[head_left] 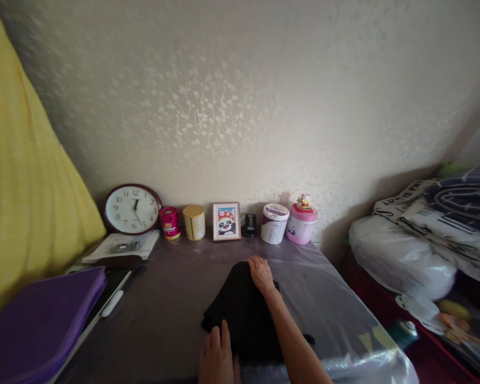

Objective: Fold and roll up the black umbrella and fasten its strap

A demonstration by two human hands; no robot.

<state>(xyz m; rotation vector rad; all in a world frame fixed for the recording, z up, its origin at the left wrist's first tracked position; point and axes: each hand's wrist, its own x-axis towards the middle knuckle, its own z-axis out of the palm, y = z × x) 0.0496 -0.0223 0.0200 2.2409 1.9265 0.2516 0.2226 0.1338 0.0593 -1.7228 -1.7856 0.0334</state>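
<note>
Beyond black cloth (pixel 240 306), numbered clock (pixel 124 213)

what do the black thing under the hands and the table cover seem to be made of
Black cloth: matte woven or knitted fabric, weave unclear; it drapes softly without shine. Table cover: probably glossy plastic sheeting, judging by bright, wrinkled reflections near the front corner.
</note>
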